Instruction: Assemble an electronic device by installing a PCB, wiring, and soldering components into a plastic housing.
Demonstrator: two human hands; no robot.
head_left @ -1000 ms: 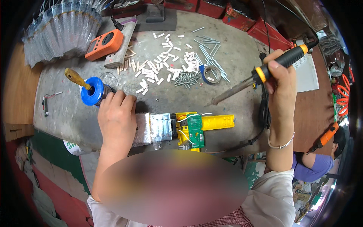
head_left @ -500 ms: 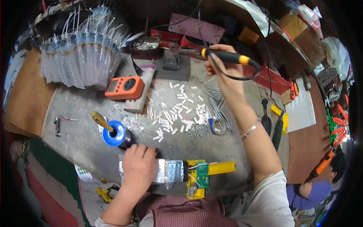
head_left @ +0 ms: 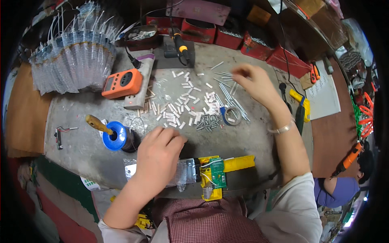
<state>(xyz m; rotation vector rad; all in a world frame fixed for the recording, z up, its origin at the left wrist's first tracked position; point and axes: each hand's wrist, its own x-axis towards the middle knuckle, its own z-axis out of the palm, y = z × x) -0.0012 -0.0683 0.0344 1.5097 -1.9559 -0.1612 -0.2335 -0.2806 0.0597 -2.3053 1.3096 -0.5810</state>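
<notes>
My left hand (head_left: 160,152) is just above the wrapped part of a yellow device, fingers curled together; what they hold, if anything, is hidden. The device has a body in clear bubble wrap (head_left: 187,172), a green circuit board (head_left: 219,173) with white wires and a yellow handle (head_left: 240,163). My right hand (head_left: 255,85) hovers over several long metal rods (head_left: 233,99), fingers loosely bent and slightly apart, nothing visible in them. The black-and-yellow soldering iron (head_left: 180,46) stands by its holder at the back. A blue solder spool (head_left: 115,137) with a wooden-handled tool in it sits left of my left hand.
White sleeve pieces (head_left: 178,107) and short metal pins (head_left: 208,122) lie mid-table beside a tape roll (head_left: 232,116). An orange meter (head_left: 121,83) rests on a power strip (head_left: 139,95). Bubble-wrapped parts (head_left: 73,60) stand back left; red bins (head_left: 229,38) line the back. Another person (head_left: 336,192) is at right.
My right hand has let go of the soldering iron, now by its holder, and has come down toward the rods. My left hand has shifted right and away from my body.
</notes>
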